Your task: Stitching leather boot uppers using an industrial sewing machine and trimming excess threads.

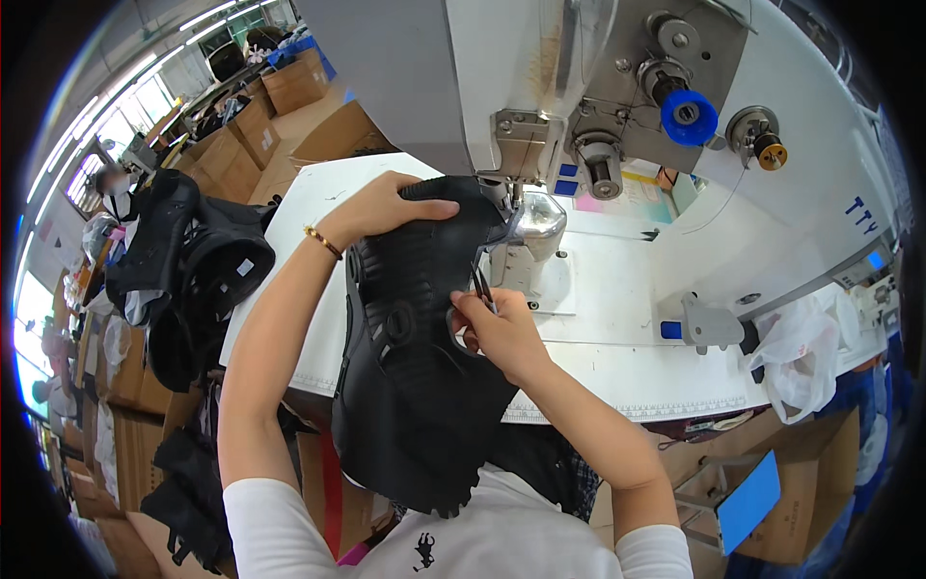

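Observation:
A large black moulded piece (410, 357), ribbed and stitched with an oval ring on it, lies across the white machine table and hangs over its front edge. My left hand (391, 207) grips its far end, thumb on top, beside the sewing machine's needle area (516, 183). My right hand (502, 328) is closed around a slim dark two-pronged tool (481, 280), tweezers or thread snips; I cannot tell which. Its tips point up at the piece's right edge, just below the needle area. A shiny rounded metal part (540, 217) stands right of the piece.
The white machine body (772, 222) with a blue knob (689, 117) rises at the right. Black pieces (198, 270) are piled at the left. A plastic bag (805, 352) hangs at the table's right edge, above a cardboard box (815, 482). More boxes and people are in the left background.

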`<act>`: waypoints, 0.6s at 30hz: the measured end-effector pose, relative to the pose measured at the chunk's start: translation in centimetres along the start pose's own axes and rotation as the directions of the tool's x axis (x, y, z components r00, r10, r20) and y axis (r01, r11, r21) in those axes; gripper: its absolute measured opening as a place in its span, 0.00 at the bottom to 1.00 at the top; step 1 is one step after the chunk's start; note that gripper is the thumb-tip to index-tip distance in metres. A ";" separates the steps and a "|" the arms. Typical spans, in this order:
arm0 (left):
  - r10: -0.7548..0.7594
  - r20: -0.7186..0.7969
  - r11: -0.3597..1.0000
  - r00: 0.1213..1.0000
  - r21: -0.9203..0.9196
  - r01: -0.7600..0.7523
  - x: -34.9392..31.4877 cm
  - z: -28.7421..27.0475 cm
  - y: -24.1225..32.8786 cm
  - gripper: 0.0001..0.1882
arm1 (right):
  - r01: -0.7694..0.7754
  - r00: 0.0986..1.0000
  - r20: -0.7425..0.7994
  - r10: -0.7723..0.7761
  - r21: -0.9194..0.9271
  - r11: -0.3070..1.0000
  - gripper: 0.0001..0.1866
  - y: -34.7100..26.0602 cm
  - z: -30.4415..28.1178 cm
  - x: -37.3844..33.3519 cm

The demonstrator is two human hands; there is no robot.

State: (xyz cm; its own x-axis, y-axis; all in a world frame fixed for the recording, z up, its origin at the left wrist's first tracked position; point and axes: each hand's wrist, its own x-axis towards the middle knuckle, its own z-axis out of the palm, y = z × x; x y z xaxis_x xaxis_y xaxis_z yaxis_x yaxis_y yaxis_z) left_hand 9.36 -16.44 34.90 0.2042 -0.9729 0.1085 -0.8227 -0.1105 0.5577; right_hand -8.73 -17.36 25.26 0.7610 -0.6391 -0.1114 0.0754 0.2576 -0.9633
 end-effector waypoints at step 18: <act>-0.181 0.022 0.879 0.983 -0.444 0.172 -2.3 1.6 -1.4 0.19 | 0.360 0.915 -0.041 -0.402 -0.371 0.856 0.19 0.0 -1.3 -3.3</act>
State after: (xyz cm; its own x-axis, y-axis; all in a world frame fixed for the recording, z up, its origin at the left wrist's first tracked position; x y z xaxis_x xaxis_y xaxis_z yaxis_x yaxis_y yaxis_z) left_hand 9.17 -14.39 32.55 0.3376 -0.9412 -0.0124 -0.4528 -0.1740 0.8745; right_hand -12.07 -16.18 25.31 0.6392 -0.7180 0.2755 0.0992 -0.2783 -0.9554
